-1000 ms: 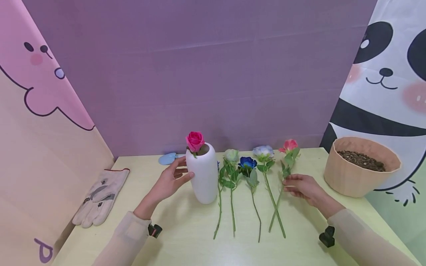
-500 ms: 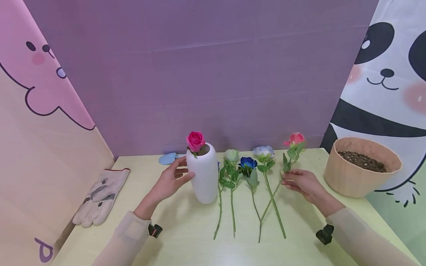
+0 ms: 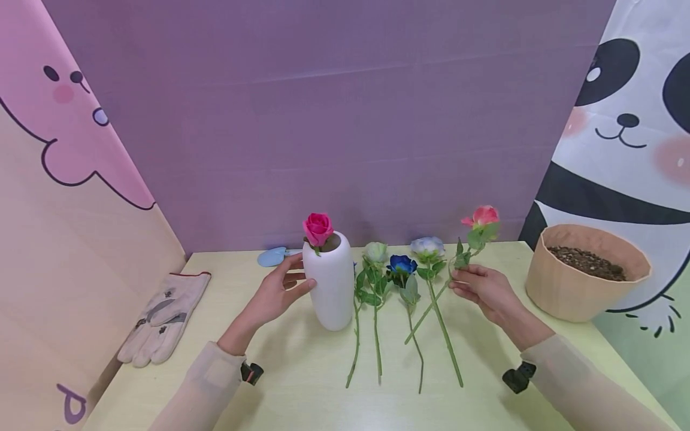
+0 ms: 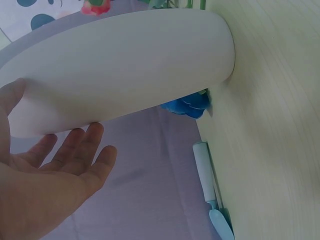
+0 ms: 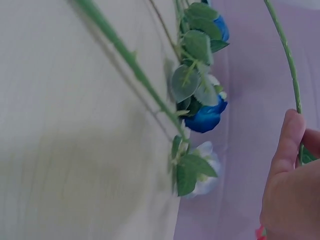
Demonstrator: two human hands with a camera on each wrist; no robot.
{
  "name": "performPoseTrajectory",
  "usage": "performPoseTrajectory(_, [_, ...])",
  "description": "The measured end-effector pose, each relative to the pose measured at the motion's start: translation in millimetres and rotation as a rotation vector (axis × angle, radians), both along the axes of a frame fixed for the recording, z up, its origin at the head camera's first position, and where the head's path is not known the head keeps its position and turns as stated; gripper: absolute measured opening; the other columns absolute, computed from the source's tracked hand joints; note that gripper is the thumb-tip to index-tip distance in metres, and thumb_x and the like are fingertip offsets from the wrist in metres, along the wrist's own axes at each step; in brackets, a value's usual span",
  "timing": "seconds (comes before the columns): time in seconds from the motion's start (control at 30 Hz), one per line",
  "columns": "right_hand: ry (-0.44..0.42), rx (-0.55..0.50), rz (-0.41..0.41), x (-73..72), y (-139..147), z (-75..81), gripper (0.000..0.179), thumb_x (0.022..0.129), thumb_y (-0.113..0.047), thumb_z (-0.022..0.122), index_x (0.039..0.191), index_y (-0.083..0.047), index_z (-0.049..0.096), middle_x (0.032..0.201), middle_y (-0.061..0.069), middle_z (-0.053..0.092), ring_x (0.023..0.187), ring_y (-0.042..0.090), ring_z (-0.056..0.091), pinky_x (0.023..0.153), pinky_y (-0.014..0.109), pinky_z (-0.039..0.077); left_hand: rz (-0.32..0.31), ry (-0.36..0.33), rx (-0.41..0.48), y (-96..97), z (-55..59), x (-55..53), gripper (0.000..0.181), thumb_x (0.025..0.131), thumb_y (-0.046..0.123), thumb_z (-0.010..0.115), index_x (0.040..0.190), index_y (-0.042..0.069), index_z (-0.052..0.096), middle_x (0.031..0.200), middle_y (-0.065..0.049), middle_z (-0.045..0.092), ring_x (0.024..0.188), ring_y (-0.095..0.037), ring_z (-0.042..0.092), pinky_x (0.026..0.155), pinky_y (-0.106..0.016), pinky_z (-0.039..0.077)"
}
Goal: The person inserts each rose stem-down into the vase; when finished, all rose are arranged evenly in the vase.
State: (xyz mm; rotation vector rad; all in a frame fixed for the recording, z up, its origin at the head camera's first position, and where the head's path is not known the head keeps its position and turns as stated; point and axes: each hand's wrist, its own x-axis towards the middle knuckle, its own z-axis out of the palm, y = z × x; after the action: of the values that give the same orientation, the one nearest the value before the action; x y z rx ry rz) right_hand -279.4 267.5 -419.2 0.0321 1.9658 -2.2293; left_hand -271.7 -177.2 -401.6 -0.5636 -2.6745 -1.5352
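Observation:
A white vase [image 3: 331,293] stands upright on the table with a magenta rose [image 3: 317,228] in its mouth. My left hand [image 3: 276,294] holds the vase's left side, thumb in front and fingers behind; in the left wrist view the fingertips [image 4: 95,131] touch its wall. Between thumb and fingers, my right hand [image 3: 487,293] pinches the stem of a coral-pink flower [image 3: 482,218], raised off the table and tilted. Its stem [image 5: 290,62] runs free past the fingers in the right wrist view. Beneath it lie a pale blue flower [image 3: 427,248] and a dark blue flower [image 3: 401,266].
A pale green flower [image 3: 375,252] lies right of the vase, with another stem beside it. Behind my left hand is a light blue trowel [image 3: 272,257]. Work gloves [image 3: 164,320] lie at left. A peach pot of soil [image 3: 571,293] stands at right.
My right hand has lifted the coral-pink flower and shifted slightly left; the stem's lower end has swung up and left across the other stems. The left hand stays on the vase.

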Motion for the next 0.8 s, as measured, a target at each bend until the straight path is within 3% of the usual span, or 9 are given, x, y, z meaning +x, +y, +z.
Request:
performPoseTrajectory(0.53, [0.012,-0.080,-0.098,3.2,-27,30.1,0.036,0.096,-0.022,0.068,0.119,-0.004,0.048,0.093,-0.007,0.068,0.086,0.006,0.072,0.080,0.018,0.060,0.006,-0.008,0.006,0.0,-0.9,-0.2,0.071,0.093,0.042,0.069,0.152,0.018,0.037,0.145,-0.013,0.052,0.132,-0.039,0.055,0.113,-0.054,0.044])
performPoseTrajectory(0.63, [0.022,-0.098,-0.110,3.5,-31,36.5,0.030,0.096,-0.021,0.068,0.116,-0.005,0.051,0.093,-0.007,0.068,0.086,0.007,0.071,0.082,0.019,0.060,0.006,-0.005,0.005,0.1,-0.8,-0.1,0.071,0.093,0.043,0.069,0.152,0.018,0.037,0.145,-0.013,0.052,0.132,-0.039,0.055,0.113,-0.053,0.044])
performPoseTrajectory(0.8, [0.054,-0.141,-0.128,3.2,-38,45.4,0.010,0.096,-0.017,0.067,0.097,-0.011,0.059,0.094,-0.005,0.067,0.084,0.010,0.072,0.082,0.021,0.060,-0.002,-0.004,0.015,-0.1,-1.1,-0.3,0.071,0.093,0.042,0.069,0.152,0.018,0.037,0.145,-0.014,0.053,0.132,-0.041,0.054,0.113,-0.055,0.043])
